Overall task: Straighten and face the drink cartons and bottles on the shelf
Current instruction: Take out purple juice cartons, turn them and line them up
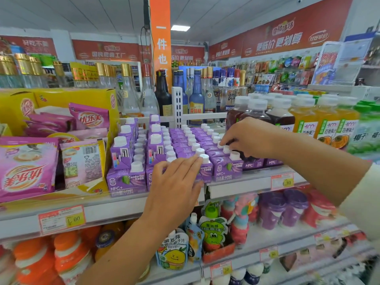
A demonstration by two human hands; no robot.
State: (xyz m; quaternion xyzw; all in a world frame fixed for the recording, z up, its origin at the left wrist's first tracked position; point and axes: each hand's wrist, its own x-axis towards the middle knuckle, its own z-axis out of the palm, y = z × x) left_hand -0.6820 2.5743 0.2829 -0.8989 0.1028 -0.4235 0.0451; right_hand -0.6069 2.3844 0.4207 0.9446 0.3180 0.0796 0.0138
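Right, purple cartons (226,169) stand in rows on the upper shelf (236,190), between a yellow box (61,97) of pink pouches and the juice bottles (324,120). Left hand (176,182) lies straight-fingered over a front-row carton, fingertips touching its front cap (204,158), gripping nothing. Right hand (250,138) is further back, fingers curled down and pinching a rear cap (221,145) in the right-hand rows. Price tag (282,181) on the shelf edge.

Cartons (181,149) mid-shelf (236,189) — pouches (28,165) left, juice bottles (304,118) right (glass bottles (195,93) behind).
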